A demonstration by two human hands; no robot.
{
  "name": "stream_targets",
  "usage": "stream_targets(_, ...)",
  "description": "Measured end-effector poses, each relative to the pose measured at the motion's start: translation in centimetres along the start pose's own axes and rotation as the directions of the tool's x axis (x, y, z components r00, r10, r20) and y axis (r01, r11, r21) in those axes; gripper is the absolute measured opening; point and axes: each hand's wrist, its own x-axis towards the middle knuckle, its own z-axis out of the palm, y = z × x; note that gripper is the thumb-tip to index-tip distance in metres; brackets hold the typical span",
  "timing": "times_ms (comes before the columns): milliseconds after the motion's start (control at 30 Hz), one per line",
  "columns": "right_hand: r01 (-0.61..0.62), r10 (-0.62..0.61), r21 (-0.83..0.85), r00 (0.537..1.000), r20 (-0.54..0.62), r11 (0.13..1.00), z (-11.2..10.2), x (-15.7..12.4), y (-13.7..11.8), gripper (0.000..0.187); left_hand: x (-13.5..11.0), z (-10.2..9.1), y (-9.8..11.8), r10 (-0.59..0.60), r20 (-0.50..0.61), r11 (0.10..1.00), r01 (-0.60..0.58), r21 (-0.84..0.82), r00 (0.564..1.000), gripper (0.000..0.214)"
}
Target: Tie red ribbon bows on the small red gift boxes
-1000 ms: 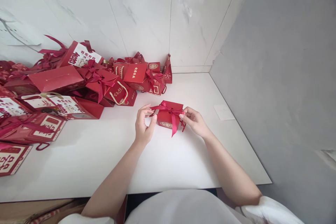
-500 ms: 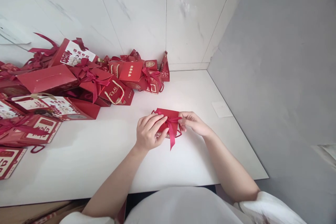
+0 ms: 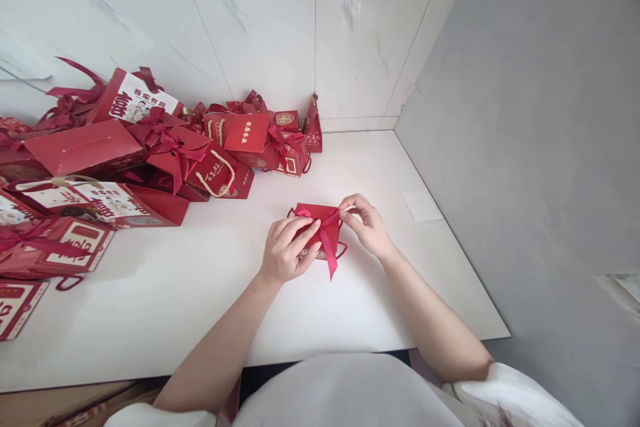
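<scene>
In the head view, a small red gift box (image 3: pixel 314 209) with dark red rope handles lies on the white table (image 3: pixel 300 320). A pink-red ribbon (image 3: pixel 329 248) crosses its top, one tail hanging toward me. My left hand (image 3: pixel 290 247) rests over the box's left side, its fingertips pressing the ribbon near the middle of the top. At the box's right edge, my right hand (image 3: pixel 367 225) pinches a part of the ribbon between thumb and forefinger. The left fingers cover part of the box and of the ribbon's crossing.
Several red gift boxes (image 3: pixel 83 147) with ribbons and rope handles are heaped along the left and back of the table. A white square card (image 3: pixel 423 207) lies near the right edge. A marbled wall (image 3: pixel 265 27) stands behind, a grey wall (image 3: pixel 540 147) to the right.
My right hand has shifted slightly up and back at the box's right edge, drawing the ribbon with it. The hanging tail has swung a little right. My left hand stays nearly in place.
</scene>
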Motion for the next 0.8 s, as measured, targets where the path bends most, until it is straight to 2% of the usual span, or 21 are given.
stream_targets(67,0.038,-0.041,-0.062,0.998,-0.047,0.997,0.3,0.0,0.1,0.021,0.0,0.0,-0.1,0.000,-0.002,1.000,0.000,0.001,1.000,0.041)
stream_targets(133,0.022,-0.027,-0.073,0.998,-0.060,0.997,0.5,0.0,0.2,0.021,0.1,0.0,-0.1,0.002,-0.001,1.000,-0.002,0.000,1.000,0.040)
stream_targets(267,-0.029,0.027,-0.016,0.995,-0.097,0.999,0.8,0.0,0.5,0.026,0.2,0.0,-0.2,0.006,-0.007,1.000,-0.006,-0.026,1.000,0.038)
stream_targets(467,-0.142,0.162,0.185,0.981,-0.102,0.972,1.8,0.0,0.8,0.031,0.3,0.0,-0.8,-0.022,0.031,0.997,0.025,-0.074,0.999,0.028)
stream_targets(633,-0.118,0.150,0.170,0.970,-0.191,0.978,2.4,0.3,0.8,0.031,0.4,0.1,-0.5,-0.043,0.044,0.996,0.046,-0.079,0.998,0.019)
stream_targets(800,-0.116,0.149,0.186,0.973,-0.177,0.976,2.5,0.6,1.0,0.030,0.4,0.0,-0.4,-0.012,0.066,0.998,0.015,-0.055,0.998,0.025)
